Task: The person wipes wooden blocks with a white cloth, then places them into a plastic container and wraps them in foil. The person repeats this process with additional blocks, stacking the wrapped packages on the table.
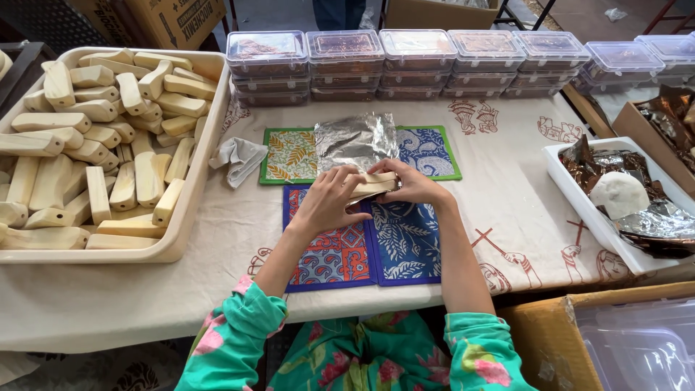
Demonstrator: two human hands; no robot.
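Observation:
Both hands meet at the table's middle around a pale wooden piece (pixel 371 186). My left hand (pixel 329 199) grips its near side, fingers curled over it. My right hand (pixel 414 185) holds the other end. Just behind the hands lies a crumpled sheet of silver foil (pixel 355 140), spread over green-edged and blue patterned mats (pixel 289 156). Under my wrists sit two more patterned mats (pixel 340 253), one red and blue, one blue with white leaves.
A big cream tray (pixel 190 195) at left is heaped with similar wooden pieces (pixel 87 137). Stacked clear lidded boxes (pixel 416 61) line the back edge. A grey cloth (pixel 239 158) lies beside the mats. A white tray (pixel 579 199) at right holds foil and a white lump (pixel 620 194).

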